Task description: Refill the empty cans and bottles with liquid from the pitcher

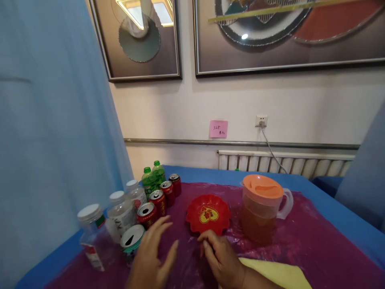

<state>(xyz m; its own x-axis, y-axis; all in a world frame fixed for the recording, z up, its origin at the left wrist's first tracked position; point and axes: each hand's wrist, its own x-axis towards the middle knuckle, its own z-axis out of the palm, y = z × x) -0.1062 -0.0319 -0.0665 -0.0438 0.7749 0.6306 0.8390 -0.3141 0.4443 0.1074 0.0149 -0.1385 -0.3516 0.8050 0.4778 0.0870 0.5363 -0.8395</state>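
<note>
I'm watching the teal-banded can (132,243) sitting at lower left, and the left hand (152,257) is hanging right beside it, fingers spread, gripping nothing I'm seeing; whether it's touching the can, I can't tell. The red dish (208,214) is lying just right of centre, and the right hand (221,259) is curling loosely near its front rim, its palm hiding whatever it may be holding. Further out, red cans (158,202) are lining up behind the teal one, clear jars (122,214) are crowding the far left, and the pitcher (260,216) is standing at right, part full. I'm worrying about that left side: a careless sweep could be toppling opened cans, and the creased purple sheet (319,249), if tugged, could be tipping the pitcher.
</note>
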